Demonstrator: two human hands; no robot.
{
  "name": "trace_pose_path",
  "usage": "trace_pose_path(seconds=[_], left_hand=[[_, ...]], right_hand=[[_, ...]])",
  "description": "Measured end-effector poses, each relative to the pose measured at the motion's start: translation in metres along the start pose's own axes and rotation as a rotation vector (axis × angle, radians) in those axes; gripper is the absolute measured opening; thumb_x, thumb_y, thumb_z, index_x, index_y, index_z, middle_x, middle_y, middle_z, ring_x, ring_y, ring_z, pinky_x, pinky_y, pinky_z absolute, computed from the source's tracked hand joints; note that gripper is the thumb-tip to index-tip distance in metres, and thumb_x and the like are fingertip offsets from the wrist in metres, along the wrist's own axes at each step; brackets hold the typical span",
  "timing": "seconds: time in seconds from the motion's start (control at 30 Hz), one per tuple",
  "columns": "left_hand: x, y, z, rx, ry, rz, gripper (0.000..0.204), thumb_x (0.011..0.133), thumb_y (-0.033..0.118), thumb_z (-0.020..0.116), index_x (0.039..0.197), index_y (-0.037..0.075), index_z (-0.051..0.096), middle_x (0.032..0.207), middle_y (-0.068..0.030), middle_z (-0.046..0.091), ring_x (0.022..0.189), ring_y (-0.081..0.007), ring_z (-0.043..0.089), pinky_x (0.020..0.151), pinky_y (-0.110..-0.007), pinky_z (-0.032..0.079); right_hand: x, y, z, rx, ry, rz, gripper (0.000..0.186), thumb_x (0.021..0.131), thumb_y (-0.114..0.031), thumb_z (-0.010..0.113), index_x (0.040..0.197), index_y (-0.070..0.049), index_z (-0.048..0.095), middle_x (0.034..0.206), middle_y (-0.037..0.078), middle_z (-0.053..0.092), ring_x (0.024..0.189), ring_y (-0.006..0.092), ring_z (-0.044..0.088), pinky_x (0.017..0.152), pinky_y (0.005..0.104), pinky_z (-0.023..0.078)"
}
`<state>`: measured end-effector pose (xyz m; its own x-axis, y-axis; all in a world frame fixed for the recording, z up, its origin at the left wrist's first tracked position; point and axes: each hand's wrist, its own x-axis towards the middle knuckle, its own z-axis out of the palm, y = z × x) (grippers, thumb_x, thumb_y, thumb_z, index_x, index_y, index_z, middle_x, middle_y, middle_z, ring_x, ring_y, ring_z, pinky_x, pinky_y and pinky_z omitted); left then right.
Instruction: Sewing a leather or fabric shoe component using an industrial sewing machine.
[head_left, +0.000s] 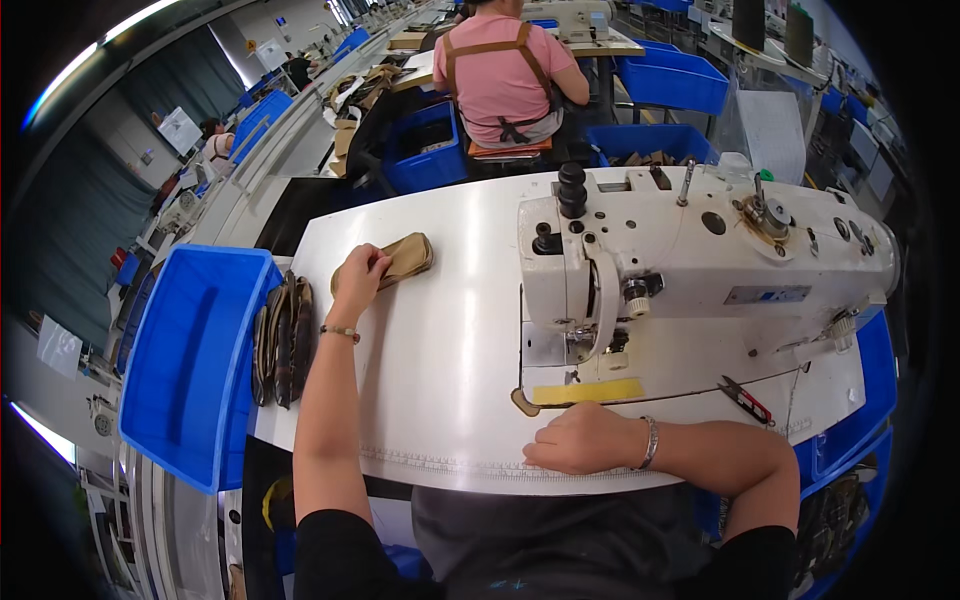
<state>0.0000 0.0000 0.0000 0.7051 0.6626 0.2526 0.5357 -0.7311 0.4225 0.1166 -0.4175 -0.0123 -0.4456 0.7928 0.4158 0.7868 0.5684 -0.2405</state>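
My left hand (362, 272) pinches a flat khaki fabric piece (407, 258) lying toward the back left of the white tabletop (440, 380). My right hand (575, 440) rests near the front edge, fingers curled under; anything inside them is hidden. Just behind it is a yellow strip (586, 391) below the needle area of a white sewing machine (680, 250). Black-and-red thread snips (745, 400) lie right of that hand.
A blue bin (185, 360) stands at the left, beside stacked dark fabric pieces (282, 340). More blue bins (865, 390) sit at the right. A co-worker (500, 80) in pink sits ahead, among further bins and tables.
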Motion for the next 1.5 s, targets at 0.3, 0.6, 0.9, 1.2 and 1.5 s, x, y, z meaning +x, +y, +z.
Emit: trace_pose_path(seconds=[0.3,0.6,0.9,1.2,1.5], left_hand=[[-0.137,0.119,-0.002,-0.154,-0.287,0.422,0.013,0.083,0.013,0.072,0.083,0.006,0.061,0.087,-0.0106,0.061,0.084,-0.0312,0.060,0.077,-0.041,0.048],[-0.149,0.051,-0.055,0.406,0.285,0.190,0.029,0.085,0.027,0.075,0.104,0.008,0.065,0.101,-0.0062,0.064,0.097,-0.0268,0.060,0.081,-0.041,0.045],[-0.132,-0.060,-0.134,0.727,0.310,-0.575,0.019,0.092,0.024,0.064,0.104,0.009,0.068,0.111,-0.0109,0.068,0.100,-0.0329,0.066,0.078,-0.049,0.052],[-0.160,-0.063,-0.158,0.731,0.506,-0.501,0.021,0.095,0.028,0.061,0.103,0.008,0.066,0.099,-0.0144,0.071,0.088,-0.0367,0.068,0.075,-0.046,0.054],[-0.182,0.084,-0.131,-0.915,0.354,-0.166,0.062,0.094,0.001,0.055,0.149,-0.001,0.025,0.097,-0.0082,0.068,0.063,-0.0013,0.060,0.046,-0.012,0.045]], right_hand=[[0.021,-0.005,-0.012,-0.138,0.338,0.060,0.029,0.082,-0.026,0.073,0.104,-0.007,0.068,0.096,0.007,0.067,0.088,0.0235,0.067,0.073,0.0322,0.054],[0.010,0.008,-0.006,-0.236,0.060,0.263,0.053,0.084,-0.043,0.071,0.115,-0.001,0.066,0.125,0.016,0.064,0.118,0.0306,0.059,0.103,0.0446,0.045],[0.013,0.008,-0.007,-0.239,0.093,0.258,0.047,0.083,-0.039,0.073,0.112,-0.002,0.068,0.122,0.015,0.066,0.114,0.0299,0.062,0.101,0.0444,0.046],[0.012,0.009,-0.007,-0.235,0.101,0.240,0.047,0.083,-0.039,0.073,0.111,-0.001,0.068,0.121,0.015,0.066,0.114,0.0295,0.060,0.101,0.0435,0.045],[0.018,-0.002,-0.017,-0.272,0.213,0.148,0.050,0.081,-0.034,0.075,0.118,-0.002,0.065,0.129,0.015,0.063,0.118,0.0300,0.060,0.101,0.0428,0.047]])
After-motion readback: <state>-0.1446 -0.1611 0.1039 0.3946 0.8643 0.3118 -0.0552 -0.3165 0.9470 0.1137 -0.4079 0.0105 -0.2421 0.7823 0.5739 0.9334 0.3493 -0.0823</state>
